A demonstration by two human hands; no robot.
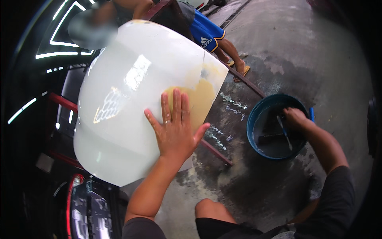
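My left hand (175, 123) lies flat with spread fingers on a glossy white car body panel (119, 147). Its fingertips reach onto a smooth tan filler patch (203, 95) near the panel's right edge. Off to the right, my right hand (296, 118) is down inside a round blue-green bucket (252, 145) of dark water. The fingers there are curled, and whatever they grip is hidden. A thin pale-blue stick-like thing (285, 133) slants through the bucket beside that hand.
Dark red metal bars (217, 152) of a stand run under the panel. Another person in blue shorts (207, 30) stands beyond it, wearing sandals. Wet concrete floor (254, 187) surrounds the bucket. A dark car with a red light strip (71, 199) is at lower left.
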